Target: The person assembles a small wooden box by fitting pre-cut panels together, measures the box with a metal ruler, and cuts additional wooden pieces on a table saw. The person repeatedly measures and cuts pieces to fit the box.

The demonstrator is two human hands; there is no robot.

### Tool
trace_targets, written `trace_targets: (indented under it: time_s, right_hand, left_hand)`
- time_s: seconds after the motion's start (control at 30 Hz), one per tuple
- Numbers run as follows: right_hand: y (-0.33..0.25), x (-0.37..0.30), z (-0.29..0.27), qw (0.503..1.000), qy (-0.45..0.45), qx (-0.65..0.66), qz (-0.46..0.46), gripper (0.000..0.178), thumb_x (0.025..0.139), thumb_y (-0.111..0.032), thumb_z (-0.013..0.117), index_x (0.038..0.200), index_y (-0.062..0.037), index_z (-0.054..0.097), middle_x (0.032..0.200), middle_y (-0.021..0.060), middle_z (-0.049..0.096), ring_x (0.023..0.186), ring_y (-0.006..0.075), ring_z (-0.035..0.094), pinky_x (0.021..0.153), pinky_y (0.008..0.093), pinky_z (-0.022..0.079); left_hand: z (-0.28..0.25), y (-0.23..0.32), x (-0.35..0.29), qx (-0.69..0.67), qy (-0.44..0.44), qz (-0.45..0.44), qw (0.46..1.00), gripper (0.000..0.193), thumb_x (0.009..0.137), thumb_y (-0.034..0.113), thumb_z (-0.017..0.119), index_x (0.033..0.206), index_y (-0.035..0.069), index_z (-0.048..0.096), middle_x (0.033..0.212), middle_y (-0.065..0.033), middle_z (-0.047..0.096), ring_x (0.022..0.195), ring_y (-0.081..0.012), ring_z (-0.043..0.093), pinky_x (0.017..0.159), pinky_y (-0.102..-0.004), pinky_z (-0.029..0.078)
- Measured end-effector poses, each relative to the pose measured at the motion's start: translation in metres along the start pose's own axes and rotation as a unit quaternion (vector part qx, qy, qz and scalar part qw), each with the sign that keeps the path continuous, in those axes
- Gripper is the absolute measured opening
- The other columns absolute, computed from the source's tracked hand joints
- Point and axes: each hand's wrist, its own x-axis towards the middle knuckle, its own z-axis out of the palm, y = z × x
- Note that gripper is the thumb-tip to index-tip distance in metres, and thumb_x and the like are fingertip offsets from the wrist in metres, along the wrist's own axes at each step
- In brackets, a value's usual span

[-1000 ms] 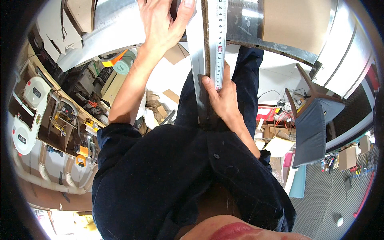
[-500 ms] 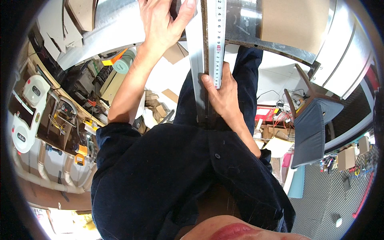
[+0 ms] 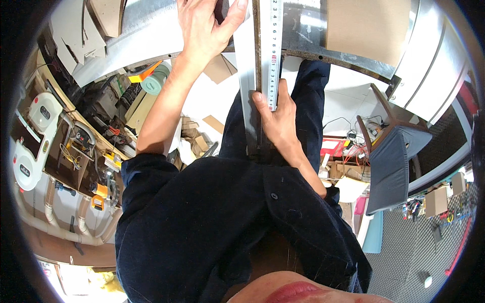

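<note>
A long metal rail (image 3: 247,76) runs from the top edge down toward my body, with a dark slot along it. A white ruler scale (image 3: 273,45) lies along its right side. My right hand (image 3: 279,118) wraps around the rail's near part, thumb over the top and fingers on the right side beside the scale's end. At the upper left, my left hand (image 3: 204,28) reaches forward over the metal table, thumb spread toward the rail. Its fingertips are cut off by the top edge. A dark thing lies between thumb and fingers, too hidden to name.
The metal table (image 3: 308,38) has a brown board (image 3: 366,30) at right and cut sheets (image 3: 70,30) at left. A dark grey chair (image 3: 391,169) stands to the right. Cardboard scraps (image 3: 194,139) lie below the table, near my legs. White machine parts (image 3: 30,169) are far left.
The whole view has shifted slightly. Both hands keep their places on and beside the rail, with no clear movement.
</note>
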Motion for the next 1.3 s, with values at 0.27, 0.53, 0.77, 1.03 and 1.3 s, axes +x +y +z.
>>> trace_targets:
  time_s: [0.27, 0.53, 0.77, 1.03, 1.3]
  right_hand:
    - [0.010, -0.010, -0.050, 0.966, 0.129, -0.068, -0.213, 0.054, 0.093, -0.037, 0.067, 0.127, 0.0025, 0.052, 0.115, 0.0209, 0.059, 0.104, 0.0355, 0.062, 0.091, 0.0421, 0.051]
    - [-0.045, 0.049, -0.284, 0.771, 0.456, -0.250, -0.367, 0.028, 0.098, -0.013, 0.057, 0.120, 0.0036, 0.056, 0.116, 0.0228, 0.059, 0.109, 0.0390, 0.057, 0.098, 0.0447, 0.044]
    - [-0.053, 0.102, -0.333, 0.740, 0.414, -0.332, -0.413, 0.035, 0.096, -0.019, 0.059, 0.123, 0.0016, 0.054, 0.132, 0.0205, 0.053, 0.123, 0.0396, 0.049, 0.106, 0.0486, 0.038]
    - [-0.052, 0.101, -0.334, 0.756, 0.407, -0.331, -0.393, 0.037, 0.094, -0.020, 0.060, 0.124, 0.0007, 0.054, 0.134, 0.0204, 0.051, 0.128, 0.0396, 0.045, 0.114, 0.0515, 0.033]
    - [-0.052, 0.101, -0.337, 0.782, 0.391, -0.337, -0.349, 0.037, 0.096, -0.021, 0.058, 0.128, -0.0021, 0.052, 0.139, 0.0193, 0.049, 0.134, 0.0396, 0.042, 0.117, 0.0509, 0.030]
  left_hand:
    - [0.003, 0.039, -0.008, -0.089, 0.173, 0.043, 0.980, 0.052, 0.096, 0.032, 0.060, 0.139, 0.004, 0.051, 0.136, -0.0182, 0.055, 0.131, -0.0337, 0.046, 0.114, -0.0500, 0.030]
    - [0.061, 0.186, 0.038, 0.248, -0.160, 0.026, 0.955, 0.093, 0.081, 0.050, 0.073, 0.148, -0.005, 0.037, 0.150, -0.0165, 0.045, 0.139, -0.0274, 0.043, 0.117, -0.0414, 0.032]
    - [0.019, 0.119, 0.087, 0.402, -0.172, 0.035, 0.899, 0.087, 0.082, 0.039, 0.072, 0.149, -0.001, 0.036, 0.153, -0.0151, 0.043, 0.139, -0.0221, 0.045, 0.118, -0.0369, 0.031]
    - [0.016, 0.099, 0.155, 0.407, -0.193, 0.014, 0.893, 0.082, 0.085, 0.033, 0.072, 0.151, 0.000, 0.034, 0.154, -0.0149, 0.043, 0.140, -0.0208, 0.044, 0.117, -0.0349, 0.033]
    - [0.007, 0.079, 0.234, 0.417, -0.229, 0.015, 0.879, 0.079, 0.091, 0.035, 0.066, 0.152, 0.000, 0.031, 0.156, -0.0142, 0.040, 0.145, -0.0198, 0.036, 0.119, -0.0334, 0.031]
